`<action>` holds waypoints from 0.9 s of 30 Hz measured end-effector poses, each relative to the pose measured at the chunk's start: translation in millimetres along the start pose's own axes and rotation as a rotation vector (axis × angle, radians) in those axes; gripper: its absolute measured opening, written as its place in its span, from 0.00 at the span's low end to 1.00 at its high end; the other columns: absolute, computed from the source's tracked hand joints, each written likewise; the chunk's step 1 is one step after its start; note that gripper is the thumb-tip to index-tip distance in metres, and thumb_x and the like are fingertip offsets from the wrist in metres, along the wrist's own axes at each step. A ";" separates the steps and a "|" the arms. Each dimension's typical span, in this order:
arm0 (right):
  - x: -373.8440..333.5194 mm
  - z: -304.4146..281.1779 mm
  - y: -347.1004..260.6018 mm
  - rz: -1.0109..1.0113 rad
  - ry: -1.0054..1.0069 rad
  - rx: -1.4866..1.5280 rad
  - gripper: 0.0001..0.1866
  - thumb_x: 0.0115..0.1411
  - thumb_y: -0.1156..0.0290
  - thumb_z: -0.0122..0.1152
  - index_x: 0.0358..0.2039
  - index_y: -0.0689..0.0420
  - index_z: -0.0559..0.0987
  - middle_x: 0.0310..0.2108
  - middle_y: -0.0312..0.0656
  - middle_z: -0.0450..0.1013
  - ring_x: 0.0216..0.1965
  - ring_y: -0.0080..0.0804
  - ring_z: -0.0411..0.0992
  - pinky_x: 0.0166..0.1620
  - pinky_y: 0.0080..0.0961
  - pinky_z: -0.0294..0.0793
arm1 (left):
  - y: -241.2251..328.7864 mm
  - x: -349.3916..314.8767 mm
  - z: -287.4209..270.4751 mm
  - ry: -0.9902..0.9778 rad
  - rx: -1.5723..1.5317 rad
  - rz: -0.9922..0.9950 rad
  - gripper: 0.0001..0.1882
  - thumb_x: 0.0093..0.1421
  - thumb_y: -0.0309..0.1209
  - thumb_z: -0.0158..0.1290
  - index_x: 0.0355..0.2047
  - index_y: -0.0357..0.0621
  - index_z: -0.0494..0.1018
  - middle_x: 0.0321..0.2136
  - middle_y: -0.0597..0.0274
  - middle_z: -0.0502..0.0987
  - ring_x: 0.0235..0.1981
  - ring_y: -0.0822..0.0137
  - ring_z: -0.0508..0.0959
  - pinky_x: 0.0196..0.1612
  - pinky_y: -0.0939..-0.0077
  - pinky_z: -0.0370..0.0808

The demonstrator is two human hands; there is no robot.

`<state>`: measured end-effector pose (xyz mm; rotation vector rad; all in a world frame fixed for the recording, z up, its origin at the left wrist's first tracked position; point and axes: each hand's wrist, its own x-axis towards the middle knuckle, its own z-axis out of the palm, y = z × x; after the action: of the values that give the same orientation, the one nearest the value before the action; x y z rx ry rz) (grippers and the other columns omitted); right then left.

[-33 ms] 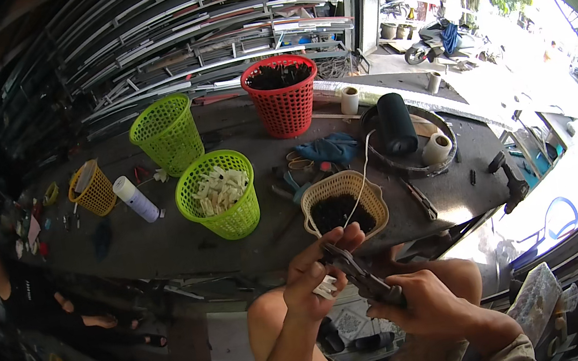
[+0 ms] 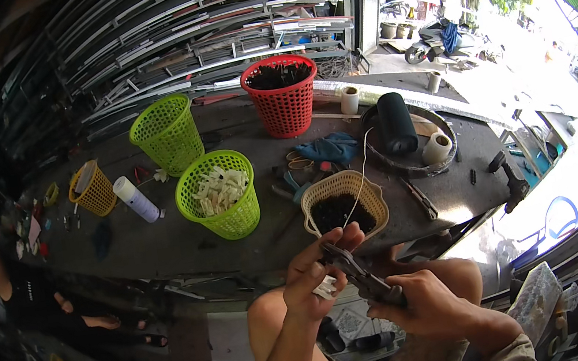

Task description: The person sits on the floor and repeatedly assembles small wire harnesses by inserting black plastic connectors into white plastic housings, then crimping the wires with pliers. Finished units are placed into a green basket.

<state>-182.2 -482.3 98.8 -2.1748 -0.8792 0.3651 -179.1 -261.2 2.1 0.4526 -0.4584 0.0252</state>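
Note:
My right hand (image 2: 417,303) is wrapped round the handles of a pair of dark metal pliers (image 2: 366,280). Their jaws reach to the fingers of my left hand (image 2: 310,281), which is closed round some small white pieces (image 2: 326,288) over my lap. From these fingers a thin white strip (image 2: 365,183) rises and bends over, above a beige basket (image 2: 377,194) holding small black pieces (image 2: 337,210). What the jaws grip is hidden by the fingers.
On the dark table (image 2: 157,243) stand a green basket (image 2: 236,221) of whitish pieces, another green basket (image 2: 169,142), a red basket (image 2: 284,111) of black pieces and a spray can (image 2: 135,200). A round black tray (image 2: 405,168) holds rolls. Someone in black (image 2: 31,290) sits at left.

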 end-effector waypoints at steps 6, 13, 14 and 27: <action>-3.5 1.0 0.0 -0.003 0.006 0.057 0.26 0.64 0.52 0.71 0.33 0.68 0.81 0.19 0.56 0.75 0.23 0.56 0.77 0.27 0.43 0.75 | 2.5 -1.0 -6.6 -0.076 0.025 0.002 0.35 0.70 0.36 0.58 0.71 0.32 0.61 0.70 0.34 0.63 0.75 0.38 0.59 0.44 0.70 0.84; -6.8 0.5 -3.7 0.034 -0.047 0.052 0.17 0.63 0.60 0.74 0.38 0.63 0.84 0.19 0.50 0.76 0.20 0.51 0.76 0.26 0.37 0.74 | 2.5 -4.7 0.1 -0.050 -0.010 0.066 0.32 0.66 0.31 0.59 0.68 0.28 0.67 0.68 0.29 0.65 0.73 0.37 0.63 0.71 0.57 0.66; -6.1 0.6 -4.1 0.022 -0.054 0.020 0.17 0.63 0.59 0.74 0.37 0.63 0.84 0.18 0.50 0.75 0.19 0.52 0.75 0.26 0.37 0.74 | 3.5 -4.8 0.5 -0.050 -0.039 0.046 0.32 0.66 0.30 0.59 0.67 0.28 0.67 0.68 0.29 0.65 0.72 0.37 0.63 0.72 0.56 0.64; 19.3 18.6 45.9 0.206 0.040 0.241 0.31 0.60 0.46 0.76 0.38 0.65 0.77 0.18 0.50 0.76 0.23 0.39 0.80 0.28 0.36 0.76 | -14.5 11.5 -11.1 0.259 0.203 -0.018 0.30 0.68 0.35 0.60 0.65 0.32 0.69 0.64 0.35 0.72 0.68 0.46 0.70 0.23 0.85 0.76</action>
<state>-155.7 -481.2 52.8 -2.0439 -0.5592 0.5004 -162.3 -270.4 -7.8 0.6436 -0.1971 0.1127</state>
